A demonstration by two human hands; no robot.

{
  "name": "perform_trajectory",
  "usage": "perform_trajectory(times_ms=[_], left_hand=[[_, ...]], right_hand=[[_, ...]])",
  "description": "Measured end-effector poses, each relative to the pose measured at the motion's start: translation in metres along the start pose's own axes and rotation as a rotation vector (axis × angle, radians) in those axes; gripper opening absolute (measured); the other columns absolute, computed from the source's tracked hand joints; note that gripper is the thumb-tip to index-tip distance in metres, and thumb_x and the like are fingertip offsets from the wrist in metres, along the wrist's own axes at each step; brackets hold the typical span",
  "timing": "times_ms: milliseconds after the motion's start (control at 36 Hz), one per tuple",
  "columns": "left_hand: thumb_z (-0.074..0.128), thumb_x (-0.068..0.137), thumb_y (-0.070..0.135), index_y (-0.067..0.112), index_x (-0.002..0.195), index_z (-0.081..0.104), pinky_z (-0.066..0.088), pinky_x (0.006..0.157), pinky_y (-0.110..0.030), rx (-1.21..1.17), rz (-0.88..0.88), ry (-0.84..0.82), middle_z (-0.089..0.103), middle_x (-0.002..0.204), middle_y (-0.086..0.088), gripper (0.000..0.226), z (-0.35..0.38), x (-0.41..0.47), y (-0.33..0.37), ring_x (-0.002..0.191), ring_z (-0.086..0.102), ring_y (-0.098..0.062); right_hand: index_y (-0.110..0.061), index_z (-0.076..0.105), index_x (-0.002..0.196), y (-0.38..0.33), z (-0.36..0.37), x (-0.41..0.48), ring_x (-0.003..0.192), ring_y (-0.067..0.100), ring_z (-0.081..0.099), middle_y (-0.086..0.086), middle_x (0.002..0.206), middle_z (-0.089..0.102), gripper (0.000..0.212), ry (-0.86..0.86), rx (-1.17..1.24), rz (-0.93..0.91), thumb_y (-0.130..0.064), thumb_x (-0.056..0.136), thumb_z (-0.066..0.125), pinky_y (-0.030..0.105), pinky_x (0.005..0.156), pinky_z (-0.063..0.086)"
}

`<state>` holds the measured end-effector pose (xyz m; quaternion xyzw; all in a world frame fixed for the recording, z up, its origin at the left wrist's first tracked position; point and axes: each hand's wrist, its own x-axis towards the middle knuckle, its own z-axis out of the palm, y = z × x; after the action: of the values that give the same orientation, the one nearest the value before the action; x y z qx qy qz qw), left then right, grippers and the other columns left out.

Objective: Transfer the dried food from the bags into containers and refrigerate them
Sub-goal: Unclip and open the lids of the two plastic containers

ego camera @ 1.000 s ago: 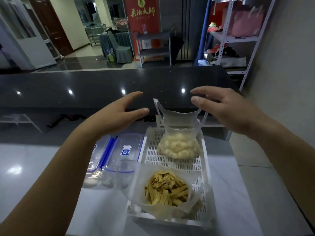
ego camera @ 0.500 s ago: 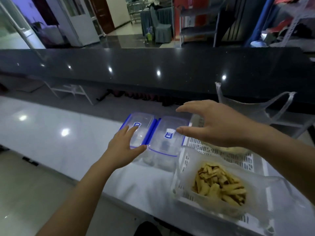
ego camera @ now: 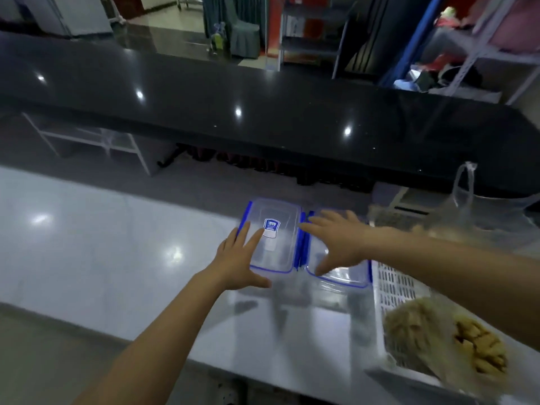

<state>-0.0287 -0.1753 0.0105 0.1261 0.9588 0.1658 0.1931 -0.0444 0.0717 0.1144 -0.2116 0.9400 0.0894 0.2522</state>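
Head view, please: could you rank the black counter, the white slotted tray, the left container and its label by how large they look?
1. black counter, spanning the frame.
2. white slotted tray, partly covered and cut off, so unsure.
3. left container, under the left hand.
4. label, smallest.

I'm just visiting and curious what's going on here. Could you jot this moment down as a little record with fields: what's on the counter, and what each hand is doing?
surface: pale glossy counter
left container: clear, blue-edged lid on, label on top
right container: same kind, side by side with the left one
left hand: open, spread on the left container
right hand: open, over the right container; contact unclear
white slatted tray: right of the containers
bag of yellow strips: lies in the tray
second clear bag: farther back, blurred
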Motion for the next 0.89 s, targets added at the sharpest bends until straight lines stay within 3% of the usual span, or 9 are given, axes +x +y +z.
perform_trajectory(times_ms=[111, 250, 417, 528, 667, 750, 833, 861, 889], left_hand=[[0.063, 0.075, 0.077, 0.039, 0.158, -0.009, 0.006, 0.124, -0.047, -0.008, 0.097, 0.017, -0.022, 0.166, 0.006, 0.116, 0.004, 0.009, -0.023, 0.154, -0.013, -0.026], [0.055, 0.084, 0.074, 0.044, 0.157, -0.009, 0.005, 0.124, -0.046, 0.004, 0.183, 0.025, -0.023, 0.165, 0.011, 0.102, 0.004, 0.006, -0.054, 0.155, -0.009, -0.024], [0.055, 0.081, 0.078, 0.046, 0.155, -0.011, 0.009, 0.125, -0.047, -0.05, 0.247, 0.001, -0.02, 0.165, 0.013, 0.105, 0.005, -0.014, -0.08, 0.155, -0.005, -0.023], [0.056, 0.077, 0.081, 0.054, 0.15, -0.016, 0.02, 0.124, -0.05, -0.155, 0.254, -0.007, -0.015, 0.165, 0.019, 0.107, 0.015, -0.039, -0.094, 0.155, 0.005, -0.02], [0.054, 0.075, 0.082, 0.056, 0.152, 0.003, 0.028, 0.12, -0.041, -0.334, 0.287, -0.026, -0.007, 0.159, 0.035, 0.096, 0.014, -0.064, -0.108, 0.15, 0.013, -0.006], [0.062, 0.075, 0.073, 0.067, 0.145, 0.014, 0.038, 0.11, -0.03, -0.518, 0.24, -0.027, 0.002, 0.154, 0.042, 0.085, 0.008, -0.072, -0.109, 0.141, 0.02, 0.007], [0.07, 0.08, 0.056, 0.064, 0.14, 0.035, 0.054, 0.088, -0.018, -0.794, 0.103, 0.064, 0.032, 0.149, 0.037, 0.07, 0.002, -0.073, -0.108, 0.125, 0.048, 0.01], [0.072, 0.084, 0.049, 0.061, 0.135, 0.044, 0.055, 0.076, -0.013, -0.894, 0.034, 0.088, 0.047, 0.14, 0.033, 0.06, 0.001, -0.072, -0.109, 0.115, 0.057, 0.008], [0.073, 0.088, 0.04, 0.058, 0.128, 0.054, 0.055, 0.068, -0.011, -0.99, -0.04, 0.092, 0.062, 0.129, 0.027, 0.048, 0.0, -0.07, -0.11, 0.106, 0.065, 0.004]], right_hand=[[-0.033, -0.011, 0.158, -0.03, 0.034, 0.031, 0.154, 0.029, -0.012, 0.001, 0.169, -0.008, 0.117, -0.042, 0.117, 0.109, -0.074, 0.078, 0.063, 0.06, 0.118, -0.005], [-0.03, -0.024, 0.155, -0.069, 0.069, 0.046, 0.152, 0.028, -0.023, 0.007, 0.165, -0.027, 0.124, 0.061, 0.234, 0.236, -0.078, 0.075, 0.059, 0.056, 0.121, -0.008], [-0.038, -0.022, 0.153, -0.104, 0.089, 0.035, 0.151, 0.026, -0.025, 0.001, 0.166, -0.022, 0.119, 0.161, 0.315, 0.299, -0.084, 0.074, 0.053, 0.055, 0.121, -0.01], [-0.047, -0.022, 0.15, -0.13, 0.102, 0.02, 0.15, 0.022, -0.029, -0.005, 0.167, -0.02, 0.111, 0.191, 0.39, 0.319, -0.088, 0.073, 0.047, 0.053, 0.119, -0.016], [-0.05, -0.003, 0.154, -0.15, 0.105, -0.003, 0.15, 0.017, -0.027, -0.014, 0.167, -0.01, 0.099, 0.248, 0.527, 0.328, -0.089, 0.075, 0.041, 0.053, 0.122, -0.013], [-0.053, 0.018, 0.152, -0.158, 0.104, -0.015, 0.151, 0.005, -0.01, -0.026, 0.162, 0.011, 0.082, 0.386, 0.862, 0.351, -0.074, 0.082, 0.056, 0.045, 0.123, 0.006], [-0.049, 0.046, 0.139, -0.167, 0.109, -0.02, 0.135, -0.008, 0.039, -0.033, 0.141, 0.044, 0.059, 0.682, 1.416, 0.474, -0.041, 0.088, 0.073, 0.016, 0.102, 0.042], [-0.045, 0.054, 0.134, -0.169, 0.111, -0.019, 0.123, -0.007, 0.052, -0.03, 0.133, 0.053, 0.051, 0.741, 1.559, 0.558, -0.034, 0.089, 0.074, 0.015, 0.095, 0.048], [-0.038, 0.06, 0.131, -0.169, 0.113, -0.018, 0.114, -0.001, 0.06, -0.023, 0.126, 0.06, 0.045, 0.751, 1.695, 0.64, -0.028, 0.089, 0.074, 0.023, 0.094, 0.053]])
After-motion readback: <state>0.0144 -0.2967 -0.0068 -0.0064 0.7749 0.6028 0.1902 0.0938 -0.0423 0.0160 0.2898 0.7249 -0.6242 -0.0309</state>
